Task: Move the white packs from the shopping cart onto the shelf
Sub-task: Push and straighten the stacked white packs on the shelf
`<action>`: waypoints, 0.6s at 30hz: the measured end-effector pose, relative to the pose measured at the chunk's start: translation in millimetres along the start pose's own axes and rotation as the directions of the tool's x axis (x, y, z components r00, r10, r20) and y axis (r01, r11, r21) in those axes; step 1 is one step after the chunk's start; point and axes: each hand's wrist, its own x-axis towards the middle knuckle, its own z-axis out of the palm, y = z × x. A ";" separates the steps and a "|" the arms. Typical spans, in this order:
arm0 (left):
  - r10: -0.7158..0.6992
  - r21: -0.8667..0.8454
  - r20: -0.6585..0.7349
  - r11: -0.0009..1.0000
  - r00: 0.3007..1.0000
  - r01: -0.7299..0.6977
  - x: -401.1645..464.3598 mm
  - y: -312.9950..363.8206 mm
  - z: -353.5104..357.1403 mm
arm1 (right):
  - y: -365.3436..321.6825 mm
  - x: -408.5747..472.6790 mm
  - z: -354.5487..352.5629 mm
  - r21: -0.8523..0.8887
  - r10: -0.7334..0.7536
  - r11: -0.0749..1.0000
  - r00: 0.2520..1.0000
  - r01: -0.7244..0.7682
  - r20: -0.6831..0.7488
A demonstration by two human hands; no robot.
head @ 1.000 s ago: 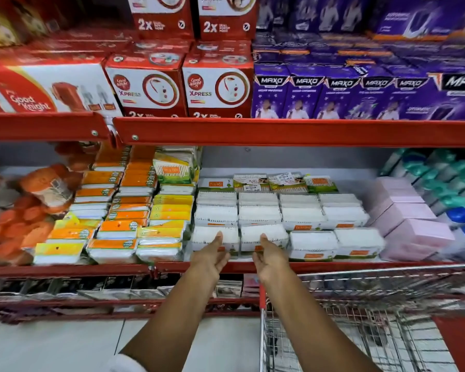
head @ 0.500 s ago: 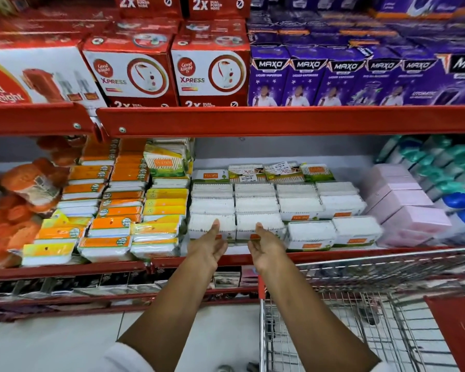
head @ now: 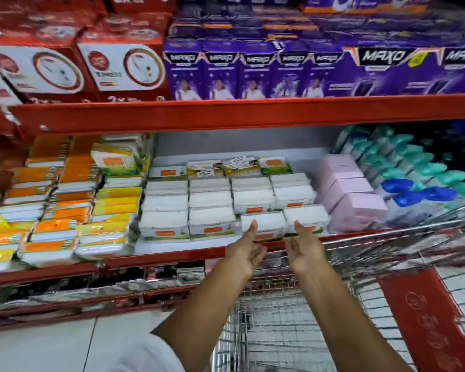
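Several white packs with orange labels lie in rows on the middle red shelf (head: 172, 255). Both my hands are stretched out over the shopping cart (head: 279, 331) toward the front right of those rows. My left hand (head: 246, 249) is open, its thumb tip against the front of one white pack (head: 266, 222). My right hand (head: 305, 247) is open too, its thumb at the front of the neighbouring white pack (head: 308, 216). Neither hand holds anything. No white pack shows in the visible part of the cart basket.
Pink boxes (head: 355, 208) stand right of the white packs, with teal and blue bottles (head: 414, 183) beyond. Orange and yellow packs (head: 65, 210) fill the left. Red and purple boxes (head: 253, 73) crowd the shelf above. A red flap (head: 427, 318) hangs in the cart.
Both hands have shifted right, from the two front packs of the left columns to the two front packs of the right columns. The view has swung with them.
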 end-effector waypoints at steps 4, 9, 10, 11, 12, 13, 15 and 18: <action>0.043 -0.012 -0.068 0.999 0.997 -0.044 3.7 1.2 22.8 | -28.2 19.5 -6.2 0.033 -0.049 0.998 0.999 0.049 -0.021; 0.055 -0.006 -0.096 0.998 0.994 -0.056 7.9 6.5 28.8 | -37.3 32.9 -3.0 0.002 -0.055 0.998 0.997 0.055 -0.052; 0.065 -0.014 -0.110 0.998 0.992 -0.067 9.1 6.7 29.8 | -35.9 33.2 -1.8 -0.011 -0.051 0.999 0.997 0.050 -0.059; 0.074 -0.022 -0.117 0.997 0.990 -0.077 9.7 7.1 30.2 | -34.5 33.2 0.4 -0.024 -0.053 0.998 0.996 0.051 -0.073; 0.080 -0.031 -0.118 0.996 0.990 -0.084 10.4 7.4 30.7 | -33.0 31.0 2.6 -0.040 -0.064 0.997 0.995 0.061 -0.078; 0.082 -0.036 -0.119 0.996 0.989 -0.087 10.3 7.7 31.5 | -31.1 32.5 2.9 -0.058 -0.081 0.995 0.994 0.076 -0.078; 0.081 -0.039 -0.120 0.996 0.990 -0.086 11.0 8.7 32.9 | -28.2 32.9 5.1 -0.093 -0.107 0.991 0.990 0.099 -0.089; 0.076 -0.032 -0.125 0.996 0.989 -0.080 12.3 11.2 34.2 | -29.4 33.3 5.8 -0.106 -0.077 0.992 0.992 0.067 -0.101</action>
